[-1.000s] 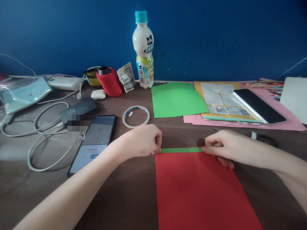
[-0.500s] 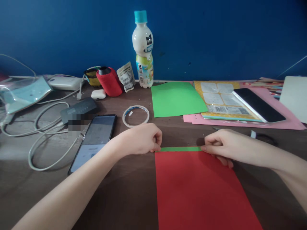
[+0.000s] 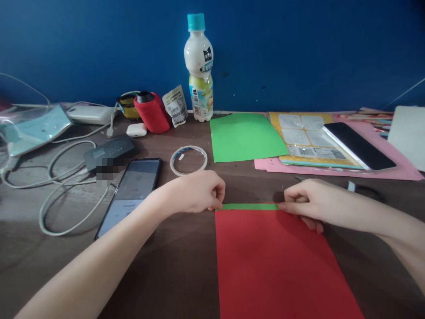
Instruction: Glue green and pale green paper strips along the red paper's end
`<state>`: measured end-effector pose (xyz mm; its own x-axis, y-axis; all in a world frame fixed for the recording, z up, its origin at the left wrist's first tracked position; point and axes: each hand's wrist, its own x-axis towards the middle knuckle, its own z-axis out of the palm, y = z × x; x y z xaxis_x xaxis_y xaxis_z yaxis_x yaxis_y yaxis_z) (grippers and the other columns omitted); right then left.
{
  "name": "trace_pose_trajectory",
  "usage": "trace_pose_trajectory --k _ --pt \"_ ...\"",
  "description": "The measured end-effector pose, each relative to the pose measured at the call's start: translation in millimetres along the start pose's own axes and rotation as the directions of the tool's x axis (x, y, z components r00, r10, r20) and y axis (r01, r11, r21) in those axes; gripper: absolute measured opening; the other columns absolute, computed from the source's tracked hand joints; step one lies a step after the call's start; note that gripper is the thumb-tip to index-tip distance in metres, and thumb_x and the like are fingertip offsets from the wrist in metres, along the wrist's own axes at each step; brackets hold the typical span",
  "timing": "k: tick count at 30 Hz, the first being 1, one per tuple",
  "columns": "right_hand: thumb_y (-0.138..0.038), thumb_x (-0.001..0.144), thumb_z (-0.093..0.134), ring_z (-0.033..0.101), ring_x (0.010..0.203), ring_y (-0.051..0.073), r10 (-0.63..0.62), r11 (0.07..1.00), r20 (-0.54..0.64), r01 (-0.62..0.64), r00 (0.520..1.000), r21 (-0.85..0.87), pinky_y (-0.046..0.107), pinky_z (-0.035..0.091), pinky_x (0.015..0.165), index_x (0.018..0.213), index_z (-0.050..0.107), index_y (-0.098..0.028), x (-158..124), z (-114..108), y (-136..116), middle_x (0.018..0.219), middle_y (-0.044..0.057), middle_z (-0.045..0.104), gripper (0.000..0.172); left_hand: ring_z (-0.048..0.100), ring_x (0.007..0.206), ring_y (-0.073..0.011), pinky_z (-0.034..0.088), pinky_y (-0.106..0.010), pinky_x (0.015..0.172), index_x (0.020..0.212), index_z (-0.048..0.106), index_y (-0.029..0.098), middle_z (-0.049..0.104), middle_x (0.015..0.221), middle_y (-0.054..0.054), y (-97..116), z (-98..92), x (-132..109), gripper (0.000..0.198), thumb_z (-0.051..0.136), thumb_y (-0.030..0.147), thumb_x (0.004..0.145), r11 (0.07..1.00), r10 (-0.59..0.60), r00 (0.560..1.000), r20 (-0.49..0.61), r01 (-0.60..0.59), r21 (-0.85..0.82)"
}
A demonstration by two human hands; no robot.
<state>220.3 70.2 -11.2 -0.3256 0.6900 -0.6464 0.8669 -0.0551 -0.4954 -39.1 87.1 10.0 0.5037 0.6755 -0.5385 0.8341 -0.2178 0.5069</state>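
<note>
A sheet of red paper (image 3: 272,266) lies flat on the dark table, running off the bottom of the view. Along its far edge is a narrow green paper strip (image 3: 250,207). My left hand (image 3: 206,192) is closed, its thumb and fingertips pinching the strip's left end at the red sheet's corner. At the other end, my right hand (image 3: 307,201) pinches the strip with thumb and forefinger, the remaining fingers curled over the red paper. Both strip ends are hidden under my fingers.
Behind my hands lie a roll of tape (image 3: 188,160) and a green sheet (image 3: 247,137). A lit phone (image 3: 133,190) and looped cables (image 3: 49,221) are on the left. A bottle (image 3: 201,71) stands against the blue wall. Another phone (image 3: 358,146) rests on pink paper at right.
Both hands keep their pinch at the strip's ends with almost no motion. The whole view has shifted very slightly.
</note>
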Motion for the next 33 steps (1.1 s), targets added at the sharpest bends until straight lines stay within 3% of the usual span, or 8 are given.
trace_pose_trajectory --k 6,16,24,33 --pt "-0.049 0.079 0.046 0.06 0.044 0.013 -0.003 1.0 0.006 0.003 1.0 0.002 0.021 0.042 0.043 0.059 0.044 -0.019 -1.3 -0.6 -1.7 0.049 -0.001 0.061 0.037 0.047 0.051 -0.0095 0.028 -0.023 0.044 0.064 0.054 0.02 0.058 0.062 0.003 4.6 -3.2 -1.5 0.005 0.05 0.021 0.067 0.993 0.052 0.999 0.017 -0.054 0.106" --pt "-0.051 0.078 0.046 0.06 0.045 0.013 -0.02 1.0 0.022 0.02 1.0 0.023 0.02 0.039 0.043 0.059 0.045 -0.019 -1.4 -3.5 -2.0 0.051 -0.001 0.062 0.037 0.049 0.06 -0.0133 0.028 -0.025 0.051 0.068 0.055 0.021 0.059 0.069 0.001 7.7 -1.4 -4.3 0.01 0.046 0.018 0.071 0.941 0.138 0.989 -0.054 -0.114 0.319" --pt "-0.05 0.078 0.046 0.059 0.045 0.013 -0.013 1.0 0.019 0.013 1.0 0.022 0.021 0.038 0.043 0.059 0.046 -0.019 -1.8 -3.1 -2.4 0.051 -0.001 0.061 0.037 0.05 0.063 -0.0129 0.029 -0.024 0.053 0.07 0.057 0.022 0.06 0.074 0.002 6.5 -2.2 -3.8 0.01 0.047 0.018 0.069 0.959 0.107 0.992 -0.061 -0.086 0.271" --pt "-0.052 0.078 0.045 0.059 0.045 0.013 -0.033 0.999 0.014 0.033 0.999 0.027 0.021 0.038 0.044 0.06 0.046 -0.019 -1.9 -3.4 0.2 0.052 -0.001 0.062 0.038 0.048 0.078 -0.0166 0.032 -0.028 0.068 0.07 0.056 0.02 0.056 0.072 -0.002 10.9 0.3 -8.0 0.019 0.041 0.01 0.075 0.887 0.244 0.966 -0.089 -0.185 0.423"
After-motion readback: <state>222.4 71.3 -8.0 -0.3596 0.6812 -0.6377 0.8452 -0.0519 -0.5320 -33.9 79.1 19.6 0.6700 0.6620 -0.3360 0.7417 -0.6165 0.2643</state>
